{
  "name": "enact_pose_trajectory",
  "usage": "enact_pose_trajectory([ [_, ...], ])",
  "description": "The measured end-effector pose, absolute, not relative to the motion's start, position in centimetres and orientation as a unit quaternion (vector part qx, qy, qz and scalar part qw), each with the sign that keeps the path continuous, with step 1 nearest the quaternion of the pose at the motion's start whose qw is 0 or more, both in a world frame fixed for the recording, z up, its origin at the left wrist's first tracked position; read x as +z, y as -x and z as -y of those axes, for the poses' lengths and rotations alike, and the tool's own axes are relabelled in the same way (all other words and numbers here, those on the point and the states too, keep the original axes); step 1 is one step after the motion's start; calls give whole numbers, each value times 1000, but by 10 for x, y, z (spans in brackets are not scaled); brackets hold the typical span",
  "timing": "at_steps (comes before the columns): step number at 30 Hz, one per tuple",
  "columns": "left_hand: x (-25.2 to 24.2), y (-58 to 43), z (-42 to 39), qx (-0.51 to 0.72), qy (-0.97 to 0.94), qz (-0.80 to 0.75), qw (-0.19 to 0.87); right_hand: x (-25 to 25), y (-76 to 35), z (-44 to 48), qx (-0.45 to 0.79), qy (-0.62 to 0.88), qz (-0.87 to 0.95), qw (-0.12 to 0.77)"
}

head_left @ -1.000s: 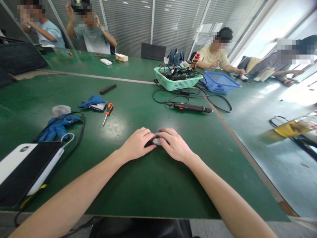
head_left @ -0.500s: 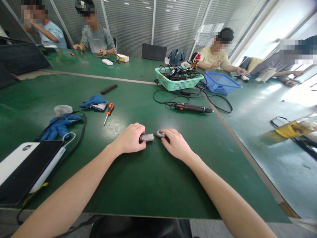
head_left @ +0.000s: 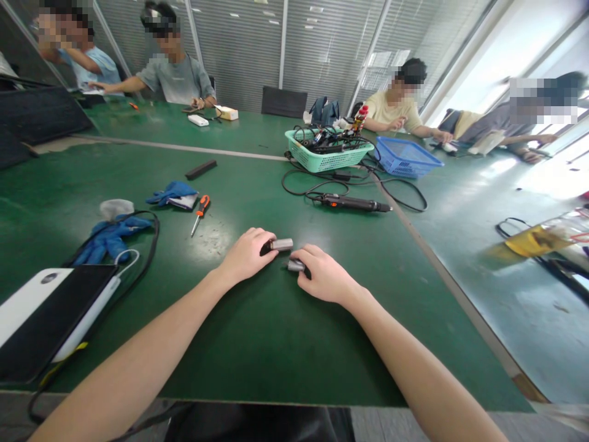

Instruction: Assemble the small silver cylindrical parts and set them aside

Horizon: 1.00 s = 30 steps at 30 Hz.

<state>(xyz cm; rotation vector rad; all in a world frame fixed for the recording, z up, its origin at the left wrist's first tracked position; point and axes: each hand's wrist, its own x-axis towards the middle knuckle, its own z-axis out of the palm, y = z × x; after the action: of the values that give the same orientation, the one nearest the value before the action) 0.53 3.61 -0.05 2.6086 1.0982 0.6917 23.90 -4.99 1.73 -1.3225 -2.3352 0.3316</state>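
My left hand (head_left: 251, 253) is closed around the dark end of a small silver block (head_left: 282, 244), which sticks out to the right. Between the fingers of my right hand (head_left: 324, 273) is a small silver cylinder with a thin tip (head_left: 295, 265), pointing left. It lies slightly nearer to me than the block, and the two pieces are apart. Fingers cover part of both pieces, so their exact kind cannot be made out. Both hands are low over the green table (head_left: 285, 344). An orange and black screwdriver (head_left: 201, 213) lies beyond my left hand.
Beyond my right hand lies a black electric screwdriver (head_left: 352, 202) with a looped cable. Behind it stand a green basket (head_left: 329, 161) of tools and a blue basket (head_left: 407, 161). Blue gloves (head_left: 110, 238) and a white and black device (head_left: 59, 307) are at left. Several people sit around.
The silver block has moved slightly right and away from me. My right hand has brought the silver cylinder nearer to me, so the pieces no longer line up end to end.
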Motion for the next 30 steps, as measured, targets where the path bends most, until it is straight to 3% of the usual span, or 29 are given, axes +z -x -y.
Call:
enact_pose_trajectory([
  [10,-5,-18,-28,250,-904,-319,134,22,-223,61,96,470,859,178],
  [30,9,-1,-12,250,-903,-321,140,15,-225,55,115,475,847,210],
])
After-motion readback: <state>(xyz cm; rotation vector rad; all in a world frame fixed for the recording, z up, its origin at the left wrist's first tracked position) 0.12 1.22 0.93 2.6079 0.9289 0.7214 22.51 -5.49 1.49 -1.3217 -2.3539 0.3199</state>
